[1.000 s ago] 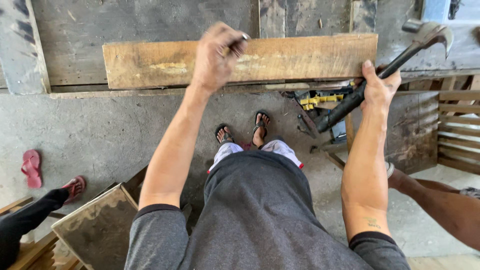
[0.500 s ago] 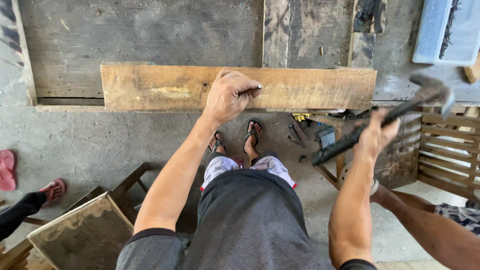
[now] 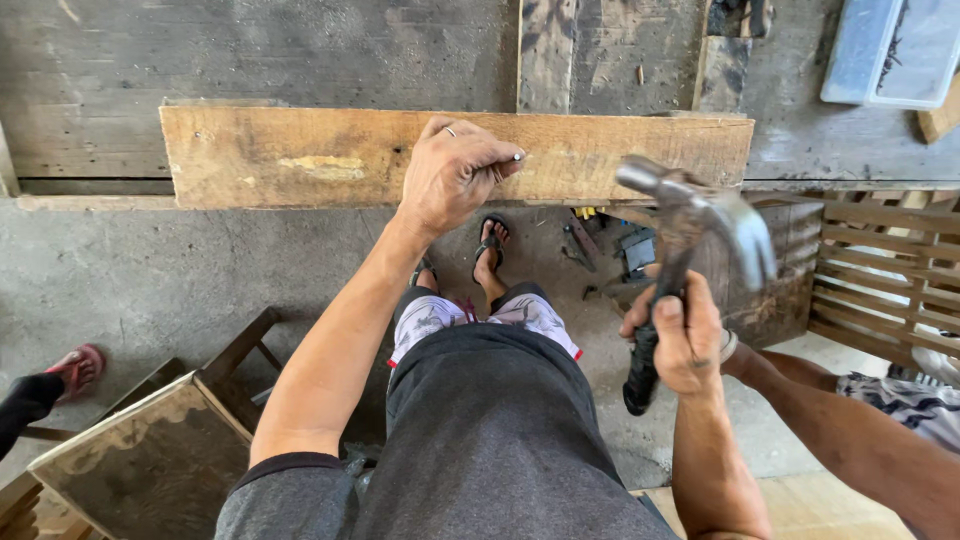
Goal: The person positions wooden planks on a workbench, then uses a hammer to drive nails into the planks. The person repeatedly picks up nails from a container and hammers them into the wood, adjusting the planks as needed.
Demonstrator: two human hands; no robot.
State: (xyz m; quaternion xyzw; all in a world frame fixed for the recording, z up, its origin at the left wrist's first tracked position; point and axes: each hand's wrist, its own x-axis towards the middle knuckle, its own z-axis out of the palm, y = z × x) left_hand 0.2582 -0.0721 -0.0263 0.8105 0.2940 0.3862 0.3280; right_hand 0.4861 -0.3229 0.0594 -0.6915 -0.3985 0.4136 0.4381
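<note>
Setting: rough carpentry workshop, open-sided, bare concrete floor. Evidence: worn grey plank workbench carrying a raw wooden board; claw hammer in the right hand, nail pinched by the left hand; loose hand tools lying on the floor under the bench. Also noted: slatted wooden pallet at right, unfinished wooden frame piece at lower left, second person's arm nearby
</note>
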